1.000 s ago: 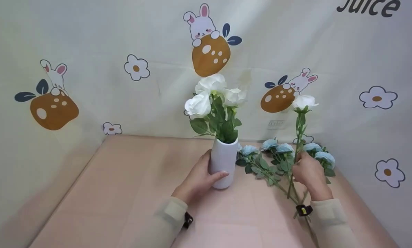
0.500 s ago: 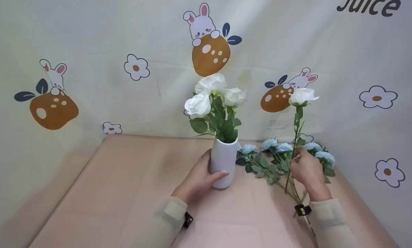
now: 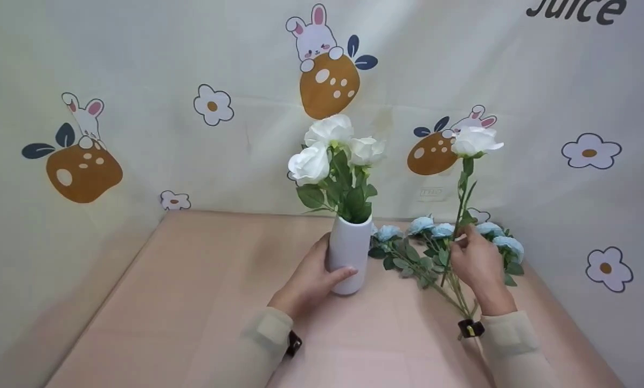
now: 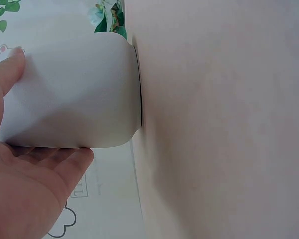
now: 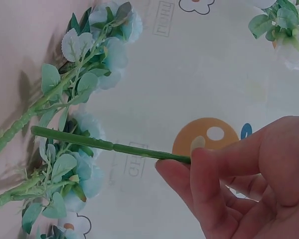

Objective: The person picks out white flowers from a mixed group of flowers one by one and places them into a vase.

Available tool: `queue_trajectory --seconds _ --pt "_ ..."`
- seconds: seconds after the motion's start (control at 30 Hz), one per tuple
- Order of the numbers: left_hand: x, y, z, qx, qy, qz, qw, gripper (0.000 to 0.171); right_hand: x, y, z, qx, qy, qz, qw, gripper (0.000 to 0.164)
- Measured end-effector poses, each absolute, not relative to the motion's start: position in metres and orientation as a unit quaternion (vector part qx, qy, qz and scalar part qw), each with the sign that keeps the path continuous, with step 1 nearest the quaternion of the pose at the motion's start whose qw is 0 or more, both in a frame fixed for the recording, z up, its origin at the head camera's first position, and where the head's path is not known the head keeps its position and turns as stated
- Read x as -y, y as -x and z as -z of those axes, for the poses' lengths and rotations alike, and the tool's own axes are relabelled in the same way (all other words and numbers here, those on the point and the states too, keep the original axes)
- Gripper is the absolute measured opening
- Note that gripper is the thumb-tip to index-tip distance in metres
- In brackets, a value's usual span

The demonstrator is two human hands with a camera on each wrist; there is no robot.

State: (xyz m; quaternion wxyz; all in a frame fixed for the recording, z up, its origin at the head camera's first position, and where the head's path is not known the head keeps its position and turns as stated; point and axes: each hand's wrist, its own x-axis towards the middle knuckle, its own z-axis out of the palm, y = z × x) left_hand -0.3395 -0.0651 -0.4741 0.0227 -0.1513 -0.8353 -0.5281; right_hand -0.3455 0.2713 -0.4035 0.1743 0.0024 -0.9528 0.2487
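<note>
A white vase (image 3: 348, 258) stands upright on the table, holding several white roses (image 3: 332, 143) with green leaves. My left hand (image 3: 312, 277) grips the vase's lower body from the left, thumb across its front; the left wrist view shows fingers on both sides of the vase (image 4: 79, 92). To the right, my right hand (image 3: 478, 264) pinches the stem of a single white rose (image 3: 475, 141), held upright with its bloom on top. In the right wrist view the green stem (image 5: 109, 145) sticks out past the thumb and fingertips of the right hand (image 5: 239, 179), its cut end free.
Several light-blue flowers (image 3: 389, 233) with leafy stems lie on the pink-covered table (image 3: 219, 302), behind and under my right hand. Their stems cross near my right wrist. A pale backdrop (image 3: 257, 54) printed with rabbits and flowers stands behind the table.
My right hand has shifted slightly left and the white rose has risen, its bloom higher against the backdrop. The left hand and vase have stayed put.
</note>
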Motion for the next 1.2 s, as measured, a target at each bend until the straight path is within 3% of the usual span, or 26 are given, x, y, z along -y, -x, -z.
queue_trajectory --seconds 0.83,1.2 --pt "0.065 0.34 0.474 0.839 0.143 0.524 0.019 0.1 -0.252 0.334 0.401 0.919 -0.058 -0.269 0.282 0.017" --pt "0.065 0.34 0.475 0.84 0.146 0.522 0.025 0.099 -0.245 0.327 0.397 0.915 -0.075 -0.272 0.289 0.017"
